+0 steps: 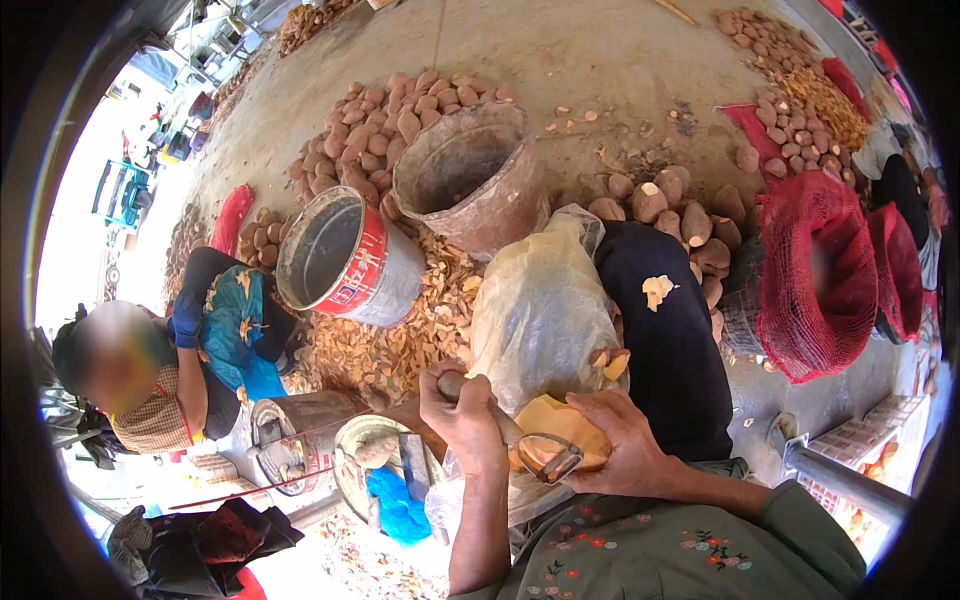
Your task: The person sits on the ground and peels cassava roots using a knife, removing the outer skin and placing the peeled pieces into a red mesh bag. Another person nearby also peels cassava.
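My left hand (pixel 466 420) grips the thick handle of a loop-bladed peeler (pixel 553 459). The peeler's metal head lies against a large peeled tuber (pixel 551 415), probably a sweet potato, with smooth yellow-orange flesh. Around the tuber's far side curls my right hand (pixel 626 435), holding it above my lap. A cloudy plastic sheet (pixel 544 315) covers one leg, with a few peel pieces (pixel 611 362) on it. Another scrap of peel (pixel 658 292) rests on my dark trouser leg (pixel 667 360).
Ahead stand a red-and-white bucket (pixel 397 274) and a crusted bucket (pixel 491 214), amid peelings (pixel 367 352). Unpeeled tubers (pixel 375 127) lie beyond. To the right are more tubers (pixel 694 225) and a red mesh bag (pixel 817 300). A co-worker (pixel 150 427) sits at left.
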{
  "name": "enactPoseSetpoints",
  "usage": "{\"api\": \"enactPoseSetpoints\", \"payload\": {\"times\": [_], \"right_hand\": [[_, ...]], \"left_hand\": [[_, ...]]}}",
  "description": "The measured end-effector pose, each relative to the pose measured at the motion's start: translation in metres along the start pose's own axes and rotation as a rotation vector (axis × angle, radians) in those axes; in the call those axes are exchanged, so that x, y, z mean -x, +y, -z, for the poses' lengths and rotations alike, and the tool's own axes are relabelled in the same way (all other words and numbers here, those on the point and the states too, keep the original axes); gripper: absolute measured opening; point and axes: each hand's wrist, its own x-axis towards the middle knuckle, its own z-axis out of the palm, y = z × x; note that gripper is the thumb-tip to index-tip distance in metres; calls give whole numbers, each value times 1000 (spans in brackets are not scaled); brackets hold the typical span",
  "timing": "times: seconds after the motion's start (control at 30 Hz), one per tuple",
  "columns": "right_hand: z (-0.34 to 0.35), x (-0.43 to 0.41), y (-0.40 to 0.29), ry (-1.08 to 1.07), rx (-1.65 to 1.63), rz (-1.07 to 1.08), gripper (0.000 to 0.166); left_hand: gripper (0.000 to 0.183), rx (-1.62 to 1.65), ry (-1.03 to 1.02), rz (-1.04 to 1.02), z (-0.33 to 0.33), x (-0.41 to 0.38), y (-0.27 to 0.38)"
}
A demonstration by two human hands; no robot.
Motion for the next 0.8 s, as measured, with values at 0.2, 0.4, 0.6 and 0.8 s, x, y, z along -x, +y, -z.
{"api": "enactPoseSetpoints", "payload": {"times": [0.2, 0.4, 0.6, 0.8], "right_hand": [[-9, 1, 2, 53, 22, 17, 72], [0, 15, 10, 44, 101, 52, 73], [19, -7, 11, -67, -240, -157, 78], [44, -42, 0, -202, -547, -218, 79]], "left_hand": [[14, -197, -1, -229, 5, -13, -2], [10, -97, 584, 341, 48, -97, 1], [16, -128, 44, 174, 63, -75, -26], [17, 43, -415, 255, 21, -18, -8]]}}
